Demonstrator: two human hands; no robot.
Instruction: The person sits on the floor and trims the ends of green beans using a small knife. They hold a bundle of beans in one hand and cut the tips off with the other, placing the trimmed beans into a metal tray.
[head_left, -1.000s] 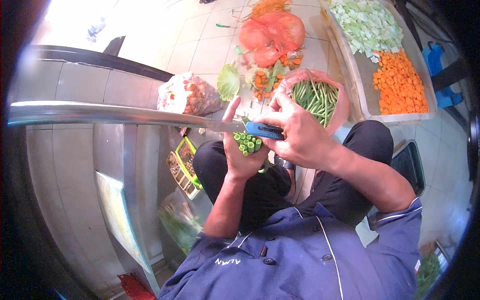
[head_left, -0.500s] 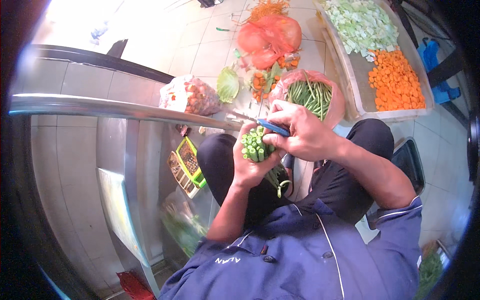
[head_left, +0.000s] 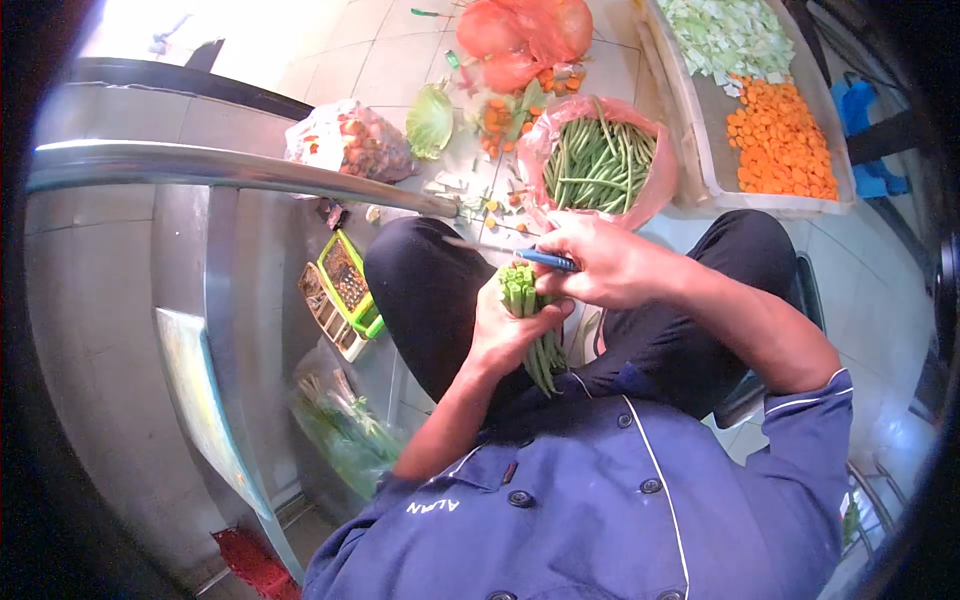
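Note:
My left hand (head_left: 500, 325) is wrapped round a bundle of green beans (head_left: 519, 290). Their pale cut ends point up and away from me, and the tails hang below the fist. My right hand (head_left: 605, 262) grips a knife (head_left: 547, 260) by its blue handle, just above the bean ends; its thin blade reaches left over the bundle. The right fingers also rest close against the beans. Beyond my hands, a pink plastic bag (head_left: 665, 170) full of long green beans stands open on the floor between my knees and the tray.
A large tray (head_left: 705, 190) holds chopped cabbage (head_left: 735, 35) and sliced carrots (head_left: 785, 140). Left are a filled clear bag (head_left: 350, 140), a cabbage leaf (head_left: 430, 120) and a metal rail (head_left: 250, 172). An orange-red bag (head_left: 525, 35), scraps and a green-rimmed basket (head_left: 350, 280) lie around.
The bundle has tipped, so its cut ends face more away from me. The knife stays over it. My view has shifted, showing more of the pink bag.

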